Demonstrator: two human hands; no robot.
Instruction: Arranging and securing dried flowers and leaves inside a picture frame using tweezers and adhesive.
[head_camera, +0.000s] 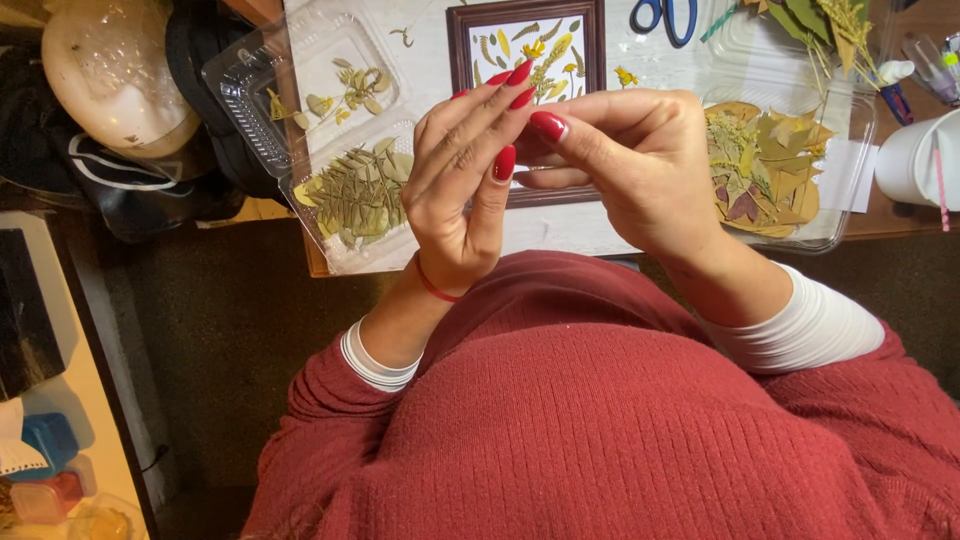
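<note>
The person's left hand (458, 190) is raised above the edge of the table (560, 232), palm turned inward and fingers stretched upward, the red-nailed fingertips (520, 72) meeting just in front of a dark wooden picture frame (455, 50). The right hand (640, 165) comes in from the other side, its thumb and forefinger pressed toward the left fingertips; the two hands touch there, and both pinch closed, but whatever small piece sits between them is too tiny or too hidden to make out, so what they grip cannot be told. A thin red bracelet (432, 285) circles the left wrist. The frame lies flat on the table directly behind the hands, holding a white backing with pressed yellow flowers and small leaves (545, 48) arranged on it. To the left of the frame stands an open clear plastic clamshell container (255, 90) with pressed green fern leaves (355, 195) in its near half and paler sprigs in its far half. To the right lies a clear plastic tray (855, 175) of pressed brown and ochre leaves (765, 170). Blue-handled scissors (665, 15) rest at the far edge, and a white cup (915, 160) stands at the right.
</note>
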